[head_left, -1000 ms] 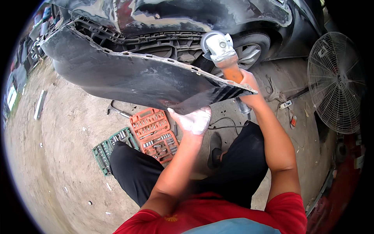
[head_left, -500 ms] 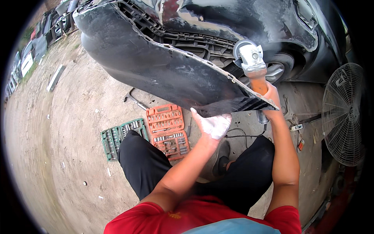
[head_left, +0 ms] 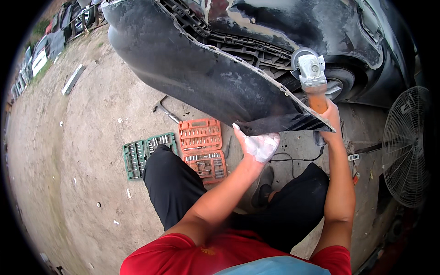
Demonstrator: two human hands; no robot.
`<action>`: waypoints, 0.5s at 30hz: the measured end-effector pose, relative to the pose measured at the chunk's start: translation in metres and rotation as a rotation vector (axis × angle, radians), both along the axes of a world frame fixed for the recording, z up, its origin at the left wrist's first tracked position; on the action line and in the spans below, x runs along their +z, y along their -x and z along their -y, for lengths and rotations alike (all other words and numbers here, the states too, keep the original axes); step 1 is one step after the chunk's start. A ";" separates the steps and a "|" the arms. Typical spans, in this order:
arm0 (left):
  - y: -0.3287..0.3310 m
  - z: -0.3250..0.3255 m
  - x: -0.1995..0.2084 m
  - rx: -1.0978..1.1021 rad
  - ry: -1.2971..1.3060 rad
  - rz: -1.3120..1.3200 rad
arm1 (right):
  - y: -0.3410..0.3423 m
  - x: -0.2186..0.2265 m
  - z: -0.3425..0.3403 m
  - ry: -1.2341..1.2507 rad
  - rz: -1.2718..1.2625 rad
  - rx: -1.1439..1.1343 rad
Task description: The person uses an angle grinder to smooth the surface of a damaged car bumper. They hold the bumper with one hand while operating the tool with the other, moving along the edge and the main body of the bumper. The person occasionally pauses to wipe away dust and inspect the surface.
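A black car bumper cover (head_left: 197, 78), scuffed and dusty, slants across the view with its pointed end toward me. My left hand (head_left: 260, 145), coated in white dust, grips its lower edge. The thumb shows, while the fingers are mostly hidden under the panel. My right hand (head_left: 332, 117) is closed around the orange body of an angle grinder (head_left: 314, 75). The grinder's round disc (head_left: 299, 56) points away from me, beyond the bumper's ragged upper edge. Whether the disc touches anything or spins, I cannot tell.
An orange socket set (head_left: 201, 149) and a green socket set (head_left: 134, 160) lie open by my left knee, near a hammer-like tool (head_left: 166, 110). A power cord (head_left: 298, 159) trails under my hands. The dark car (head_left: 316, 27) stands ahead; a wire-caged fan (head_left: 405, 146) is at right.
The view has swung a little to the left, so the scene sits farther right. Both hands keep their holds on the bumper and the grinder.
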State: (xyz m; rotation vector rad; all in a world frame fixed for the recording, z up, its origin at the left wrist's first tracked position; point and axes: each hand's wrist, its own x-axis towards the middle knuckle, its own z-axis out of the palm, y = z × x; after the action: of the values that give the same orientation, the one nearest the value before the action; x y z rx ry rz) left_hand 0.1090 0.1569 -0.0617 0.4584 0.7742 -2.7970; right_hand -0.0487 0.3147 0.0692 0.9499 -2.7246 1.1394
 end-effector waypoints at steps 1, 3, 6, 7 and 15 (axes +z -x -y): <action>-0.002 0.001 0.001 -0.002 0.000 0.004 | 0.000 0.004 0.005 -0.036 -0.031 -0.030; -0.002 -0.001 -0.004 0.022 0.019 -0.047 | 0.005 0.014 0.010 -0.121 -0.105 -0.059; 0.001 -0.003 -0.012 0.071 0.039 -0.137 | 0.009 0.034 0.017 -0.278 -0.179 -0.073; 0.001 -0.003 -0.011 0.062 0.015 -0.122 | 0.010 0.039 0.021 -0.306 -0.187 -0.056; -0.001 0.000 -0.004 0.032 -0.040 -0.107 | 0.000 0.082 0.072 -0.527 -0.235 0.044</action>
State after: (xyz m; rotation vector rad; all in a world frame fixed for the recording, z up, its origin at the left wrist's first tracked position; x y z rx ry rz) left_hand 0.1099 0.1569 -0.0661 0.3028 0.8534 -2.8000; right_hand -0.0485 0.2427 0.1514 1.1086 -2.8555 0.2723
